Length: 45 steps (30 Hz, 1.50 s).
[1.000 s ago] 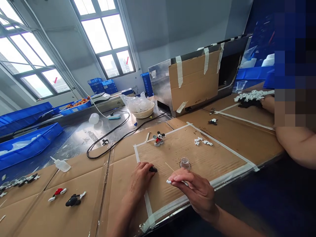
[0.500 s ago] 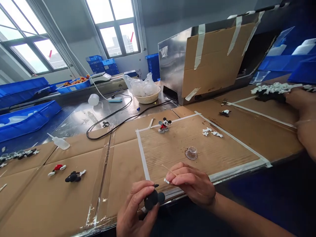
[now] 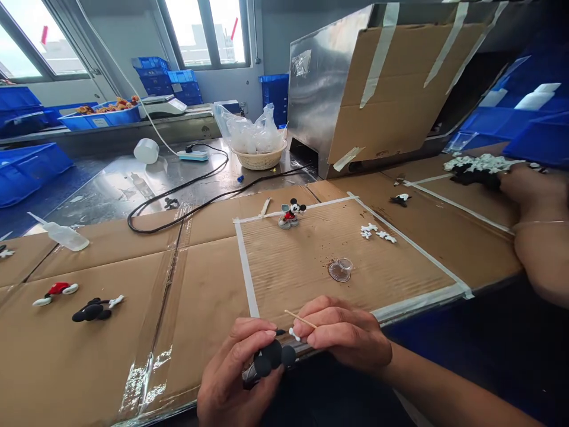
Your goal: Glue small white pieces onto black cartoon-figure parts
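My left hand (image 3: 240, 367) is closed around a black figurine piece (image 3: 269, 356) with round ears and a thin arm pointing right. Pinched in my right hand (image 3: 344, 332) are a small white figurine hand (image 3: 294, 334) and a thin wooden stick (image 3: 300, 319). The white part sits right by the tip of the black arm; whether they touch I cannot tell. Beyond my hands lies a small clear plastic cup (image 3: 341, 270) with brown specks around it. A finished-looking mouse figurine (image 3: 291, 213) stands upright at the taped square's far edge.
Small white parts (image 3: 377, 232) lie inside the taped square. To the left are a red-and-white piece (image 3: 57, 290), another black figurine piece (image 3: 94, 309) and a squeeze bottle (image 3: 64, 234). A co-worker's hand (image 3: 527, 187) reaches toward white and black parts at right. A metal box (image 3: 320, 89) stands behind.
My right hand has brought the white part left, close to the black arm's tip. The camera view has shifted, so the table's things appear farther left.
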Each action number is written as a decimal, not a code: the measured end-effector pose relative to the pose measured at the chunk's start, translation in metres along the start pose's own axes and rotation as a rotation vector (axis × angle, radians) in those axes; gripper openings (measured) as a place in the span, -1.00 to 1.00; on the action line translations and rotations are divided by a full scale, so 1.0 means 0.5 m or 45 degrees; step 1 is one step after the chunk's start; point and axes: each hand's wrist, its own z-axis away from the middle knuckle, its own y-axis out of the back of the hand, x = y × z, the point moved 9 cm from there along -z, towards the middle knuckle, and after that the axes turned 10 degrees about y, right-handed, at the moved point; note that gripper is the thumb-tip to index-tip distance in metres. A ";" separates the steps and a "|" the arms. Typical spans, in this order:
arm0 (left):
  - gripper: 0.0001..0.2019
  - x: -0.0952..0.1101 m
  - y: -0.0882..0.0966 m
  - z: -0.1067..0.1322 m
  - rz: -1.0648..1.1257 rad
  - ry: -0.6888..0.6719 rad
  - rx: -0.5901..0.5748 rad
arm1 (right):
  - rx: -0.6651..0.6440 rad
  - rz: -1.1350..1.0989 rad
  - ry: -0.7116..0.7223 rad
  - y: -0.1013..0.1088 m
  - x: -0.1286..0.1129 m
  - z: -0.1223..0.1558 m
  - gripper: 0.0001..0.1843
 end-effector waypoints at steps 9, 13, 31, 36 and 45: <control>-0.68 -0.006 -0.008 -0.003 0.056 -0.005 -0.012 | -0.025 0.017 0.017 -0.002 -0.002 -0.002 -0.91; -0.66 -0.006 -0.009 -0.005 0.094 -0.017 -0.045 | -0.042 -0.001 0.012 -0.004 -0.002 -0.004 -0.91; -0.61 -0.015 -0.014 0.003 0.097 -0.019 -0.093 | -0.105 -0.056 0.018 -0.012 -0.002 -0.001 -0.89; -0.60 -0.016 -0.017 0.000 0.165 0.003 -0.158 | -0.147 -0.041 0.031 -0.015 -0.007 -0.002 -0.88; -0.64 -0.019 -0.016 -0.002 0.232 0.034 -0.169 | -0.164 -0.021 0.047 -0.017 -0.007 -0.003 -0.85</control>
